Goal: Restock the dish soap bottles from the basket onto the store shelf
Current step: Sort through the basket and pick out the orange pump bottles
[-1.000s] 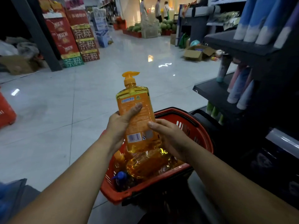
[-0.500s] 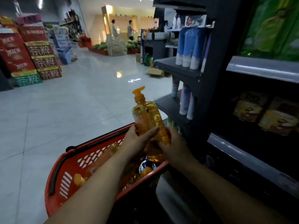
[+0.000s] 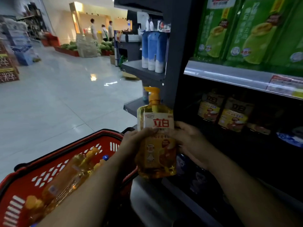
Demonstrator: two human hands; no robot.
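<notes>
We grip the yellow dish soap bottle (image 3: 156,141) upright, left hand (image 3: 133,141) and right hand (image 3: 188,141) curled around its sides, just beyond the red basket's (image 3: 78,145) right edge.

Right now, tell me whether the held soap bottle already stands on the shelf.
No: the left hand and right hand hold the soap bottle upright in the air, in front of the shelf.

Amber-yellow bottle (image 3: 155,145) with orange pump and white-and-red label, red basket (image 3: 91,141) with white slots, green packs (image 3: 255,30), blue-and-white tubes (image 3: 153,49), dark grey shelf (image 3: 229,76), pale glossy floor (image 3: 57,99)
</notes>
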